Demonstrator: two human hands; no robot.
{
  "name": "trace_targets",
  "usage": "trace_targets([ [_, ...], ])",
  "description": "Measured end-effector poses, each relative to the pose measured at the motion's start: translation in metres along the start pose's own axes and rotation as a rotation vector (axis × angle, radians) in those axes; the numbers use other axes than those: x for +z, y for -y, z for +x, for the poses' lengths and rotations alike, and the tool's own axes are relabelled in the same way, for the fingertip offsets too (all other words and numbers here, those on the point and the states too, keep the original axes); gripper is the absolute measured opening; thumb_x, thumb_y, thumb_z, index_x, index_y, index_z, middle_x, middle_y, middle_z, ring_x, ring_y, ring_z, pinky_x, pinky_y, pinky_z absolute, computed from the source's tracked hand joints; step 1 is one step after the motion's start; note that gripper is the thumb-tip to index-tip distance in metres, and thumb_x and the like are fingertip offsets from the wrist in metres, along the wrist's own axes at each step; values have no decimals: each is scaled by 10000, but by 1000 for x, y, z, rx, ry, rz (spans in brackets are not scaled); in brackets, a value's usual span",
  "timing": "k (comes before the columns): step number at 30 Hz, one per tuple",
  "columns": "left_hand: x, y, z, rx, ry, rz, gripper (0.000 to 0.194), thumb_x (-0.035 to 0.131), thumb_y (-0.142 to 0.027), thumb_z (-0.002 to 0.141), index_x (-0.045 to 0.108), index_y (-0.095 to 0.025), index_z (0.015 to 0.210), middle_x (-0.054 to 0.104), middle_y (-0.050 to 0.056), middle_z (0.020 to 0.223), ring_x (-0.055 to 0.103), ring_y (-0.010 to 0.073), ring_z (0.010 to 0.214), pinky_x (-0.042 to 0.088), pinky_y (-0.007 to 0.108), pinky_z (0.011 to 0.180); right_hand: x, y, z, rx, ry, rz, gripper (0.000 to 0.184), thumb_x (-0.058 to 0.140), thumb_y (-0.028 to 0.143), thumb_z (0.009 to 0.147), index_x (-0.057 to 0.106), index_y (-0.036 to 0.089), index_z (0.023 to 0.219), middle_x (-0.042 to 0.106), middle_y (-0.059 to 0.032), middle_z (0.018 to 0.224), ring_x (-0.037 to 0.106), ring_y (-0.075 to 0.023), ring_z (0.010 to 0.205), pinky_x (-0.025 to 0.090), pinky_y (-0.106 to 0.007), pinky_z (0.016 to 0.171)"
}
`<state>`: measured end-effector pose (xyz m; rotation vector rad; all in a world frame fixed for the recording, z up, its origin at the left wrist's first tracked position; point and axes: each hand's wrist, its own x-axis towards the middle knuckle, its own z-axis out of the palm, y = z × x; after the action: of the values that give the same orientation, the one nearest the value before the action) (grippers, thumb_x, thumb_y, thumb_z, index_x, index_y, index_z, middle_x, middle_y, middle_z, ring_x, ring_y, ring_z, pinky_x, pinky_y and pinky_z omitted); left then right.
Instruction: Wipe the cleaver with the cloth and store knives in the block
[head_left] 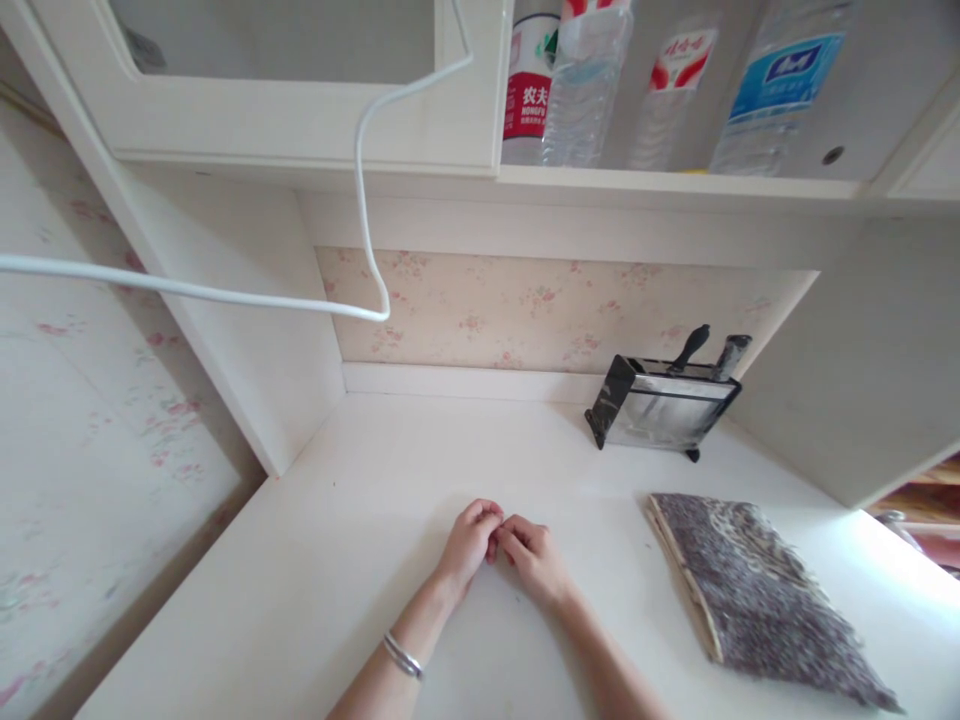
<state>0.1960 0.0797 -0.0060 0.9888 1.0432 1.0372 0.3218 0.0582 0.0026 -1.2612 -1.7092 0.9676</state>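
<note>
Gry-brn mat point(772, 600) — flat on wht tabletop point(262, 560)

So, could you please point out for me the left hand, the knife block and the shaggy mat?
Left hand point(468, 548): head view, on the back of the hand.
Knife block point(666, 415): head view, on its front panel.
Shaggy mat point(761, 590): head view, on its upper surface.

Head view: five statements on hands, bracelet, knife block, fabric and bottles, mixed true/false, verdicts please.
1. The left hand and right hand meet at the fingers. True.
2. The bracelet is on the right arm. False: the silver bracelet is on the left arm.
3. Two handles stick up from the knife block. True.
4. The fabric lies left of both hands. False: the folded patterned fabric lies to their right.
5. Bottles stand above the white tabletop. True.
</note>
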Motion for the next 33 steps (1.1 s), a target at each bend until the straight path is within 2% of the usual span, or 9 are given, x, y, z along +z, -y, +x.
trace_targets([
  [12, 1, -3, -1, 7, 13, 9, 90, 502, -228, 713, 547, -179, 774, 474, -57, 568, 411, 73, 433, 294, 213, 413, 2, -4, 1, 4, 13, -8, 303, 456, 274, 883, 625, 167, 655, 570, 16, 586, 470, -107, 555, 326, -216, 557],
  [20, 0, -2, 0, -14, -38, -74, 98, 421, -156, 631, 436, -219, 703, 381, -89, 488, 346, 74, 369, 231, 219, 367, 6, -8, 1, 22, 14, -80, 381, 462, 401, 908, 643, 171, 664, 598, 5, 609, 481, -115, 566, 325, -222, 553],
  [33, 0, 1, 3, -16, -50, -53, 85, 495, -203, 678, 420, -223, 712, 388, -97, 483, 355, 70, 374, 235, 219, 383, 9, -9, 1, -11, 21, -91, 412, 422, 429, 929, 611, 180, 661, 625, -6, 636, 541, -137, 602, 368, -230, 596],
])
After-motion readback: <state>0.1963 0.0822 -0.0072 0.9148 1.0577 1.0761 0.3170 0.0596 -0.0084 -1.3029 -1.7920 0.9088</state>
